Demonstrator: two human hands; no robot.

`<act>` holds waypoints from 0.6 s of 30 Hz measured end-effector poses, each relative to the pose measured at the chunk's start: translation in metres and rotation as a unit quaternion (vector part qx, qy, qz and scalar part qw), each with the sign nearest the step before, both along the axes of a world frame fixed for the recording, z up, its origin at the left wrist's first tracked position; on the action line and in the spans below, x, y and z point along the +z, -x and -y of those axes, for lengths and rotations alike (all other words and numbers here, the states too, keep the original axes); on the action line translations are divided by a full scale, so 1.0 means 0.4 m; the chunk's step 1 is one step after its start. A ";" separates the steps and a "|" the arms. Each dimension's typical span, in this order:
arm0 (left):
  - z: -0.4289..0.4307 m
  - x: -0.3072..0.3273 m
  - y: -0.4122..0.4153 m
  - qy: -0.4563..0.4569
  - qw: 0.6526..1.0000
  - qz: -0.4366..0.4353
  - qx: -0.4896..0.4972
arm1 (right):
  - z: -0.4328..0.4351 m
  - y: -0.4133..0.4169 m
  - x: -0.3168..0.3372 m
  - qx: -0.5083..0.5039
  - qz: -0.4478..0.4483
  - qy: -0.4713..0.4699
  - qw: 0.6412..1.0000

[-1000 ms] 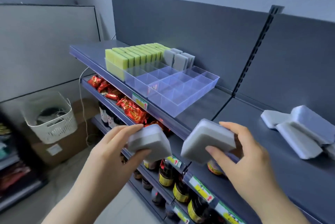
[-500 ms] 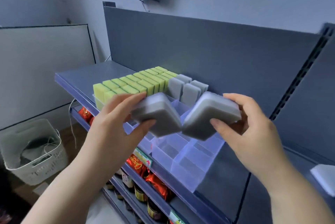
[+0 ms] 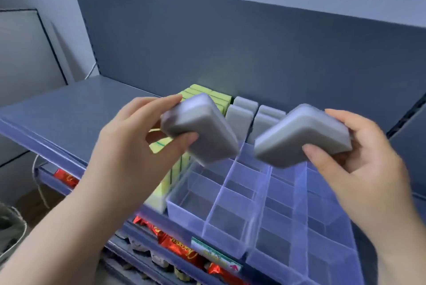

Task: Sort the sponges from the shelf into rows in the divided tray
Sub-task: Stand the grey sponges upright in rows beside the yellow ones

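- On the head view I am watching the left hand (image 3: 129, 146) gripping the left grey sponge (image 3: 202, 128), with the thumb pressing its near face and the fingers curling over its far end.
- That sponge is hanging tilted in the air above the back-left part of the divided tray (image 3: 207, 222), touching none of the compartments.
- The right hand (image 3: 359, 158) is grasping the right grey sponge (image 3: 304, 135), with the thumb lying on the near face and the fingers wrapping behind it.
- This one is being held tilted over the back-right part of the tray, also in the air.
- The two held sponges are leaning toward each other, near but apart, with a gap showing between their lower corners.
- The clear tray is sitting at the front edge of the shelf (image 3: 69, 112).
- Yellow-green sponges (image 3: 207, 93) are standing on edge along the tray's left side, partly hidden behind the left hand.
- Stored grey sponges (image 3: 239, 116) are standing upright in two columns at the tray's back edge, just beside the yellow-green ones.
- Red packets (image 3: 179, 250) are lying on the lower level beneath the shelf's front edge, and a price label (image 3: 216, 254) is showing on that edge.
- Both hands are looking slightly blurred.
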State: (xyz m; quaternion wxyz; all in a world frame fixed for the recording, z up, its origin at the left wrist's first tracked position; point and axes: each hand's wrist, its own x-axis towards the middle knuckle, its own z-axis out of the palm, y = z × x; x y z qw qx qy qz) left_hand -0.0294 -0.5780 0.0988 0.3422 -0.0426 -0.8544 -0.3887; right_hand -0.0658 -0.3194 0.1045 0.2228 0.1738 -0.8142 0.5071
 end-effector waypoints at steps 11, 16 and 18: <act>0.136 0.101 0.213 0.197 0.957 0.028 -0.212 | 0.137 -0.013 0.014 -0.121 0.058 -0.103 0.986; 0.100 0.093 0.292 0.248 0.933 0.045 -0.258 | 0.127 0.011 0.013 -0.149 0.079 -0.088 0.982; 0.080 0.084 0.315 0.259 0.928 0.055 -0.261 | 0.118 0.026 0.014 -0.149 0.085 -0.084 0.982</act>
